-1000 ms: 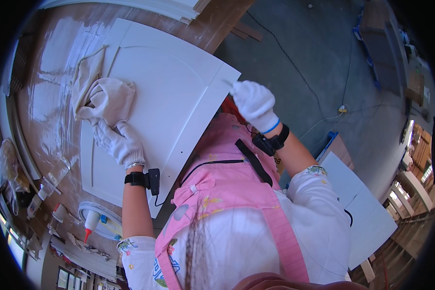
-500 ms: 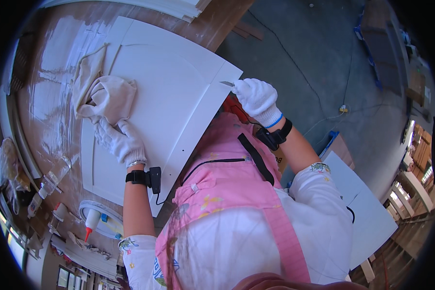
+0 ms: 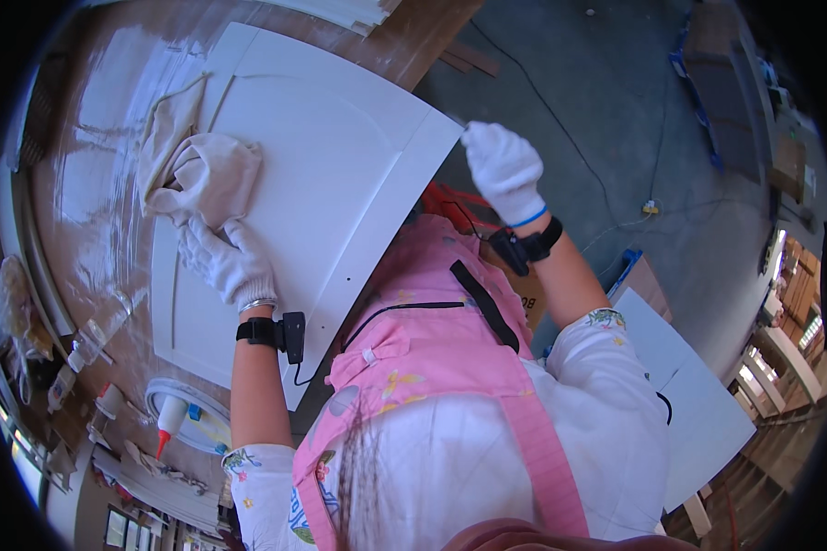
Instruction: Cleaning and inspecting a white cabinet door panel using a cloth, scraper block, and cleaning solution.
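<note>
A white door-like panel (image 3: 322,184) with a recessed field and small holes near its near edge lies on the table. My left hand (image 3: 225,262), in a white knit glove, rests flat on it with fingers spread, fingertips at the edge of a crumpled beige cloth (image 3: 213,174). Just off the panel's right corner is my right hand (image 3: 505,170), gloved too and closed in a fist. A small metal blade showed from this fist in the earlier frame; now it is barely visible, its tip side turned toward the corner.
On the table at left stand a white glue bottle with a red tip (image 3: 171,422), a round white lid or tub (image 3: 161,390) and a clear bottle (image 3: 101,335). Cables (image 3: 570,129) cross the grey floor at right. Another white panel (image 3: 680,395) lies behind my right arm.
My right hand has moved slightly up and to the right, turning so that the blade no longer shows clearly. My left hand stays by the cloth.
</note>
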Tool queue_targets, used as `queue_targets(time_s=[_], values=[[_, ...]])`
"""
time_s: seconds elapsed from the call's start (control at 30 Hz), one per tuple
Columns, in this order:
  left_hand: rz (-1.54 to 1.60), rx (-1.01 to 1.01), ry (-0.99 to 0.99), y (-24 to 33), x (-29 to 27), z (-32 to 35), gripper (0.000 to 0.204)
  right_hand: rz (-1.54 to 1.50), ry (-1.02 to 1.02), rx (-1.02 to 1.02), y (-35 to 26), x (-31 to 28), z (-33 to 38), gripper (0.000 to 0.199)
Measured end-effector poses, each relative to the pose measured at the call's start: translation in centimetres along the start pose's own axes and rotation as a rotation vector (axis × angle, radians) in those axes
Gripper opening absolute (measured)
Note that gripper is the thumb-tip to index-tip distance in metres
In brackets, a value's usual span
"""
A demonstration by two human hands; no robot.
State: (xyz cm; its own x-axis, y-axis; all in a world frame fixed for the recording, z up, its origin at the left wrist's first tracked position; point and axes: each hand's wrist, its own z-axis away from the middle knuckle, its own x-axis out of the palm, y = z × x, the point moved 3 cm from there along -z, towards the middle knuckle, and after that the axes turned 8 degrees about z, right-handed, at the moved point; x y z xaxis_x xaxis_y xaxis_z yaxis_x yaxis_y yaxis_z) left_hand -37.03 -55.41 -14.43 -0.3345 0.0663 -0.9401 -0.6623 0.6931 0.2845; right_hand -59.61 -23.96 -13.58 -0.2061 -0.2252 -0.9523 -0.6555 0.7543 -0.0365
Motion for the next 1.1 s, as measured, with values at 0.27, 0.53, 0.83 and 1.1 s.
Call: queue_targets(time_s=[0.27,0.53,0.83,1.1], values=[[0.016,0.011,0.022,0.1,-0.1,0.2,0.064,-0.032,0.004,-0.015,0.0,-0.2,0.5,0.017],[0.03,0.024,0.034,-0.2,-0.1,0.3,0.063,-0.121,-0.206,-0.172,-1.2,-1.0,1.7,0.021],[0.008,0.041,0.043,-0.2,-0.1,0.4,0.062,-0.118,-0.219,-0.138,-0.6,-0.8,1.5,0.019],[0.021,0.056,0.057,-0.1,-0.3,0.4,0.062,-0.081,-0.235,-0.175,-0.9,-1.0,1.5,0.021]])
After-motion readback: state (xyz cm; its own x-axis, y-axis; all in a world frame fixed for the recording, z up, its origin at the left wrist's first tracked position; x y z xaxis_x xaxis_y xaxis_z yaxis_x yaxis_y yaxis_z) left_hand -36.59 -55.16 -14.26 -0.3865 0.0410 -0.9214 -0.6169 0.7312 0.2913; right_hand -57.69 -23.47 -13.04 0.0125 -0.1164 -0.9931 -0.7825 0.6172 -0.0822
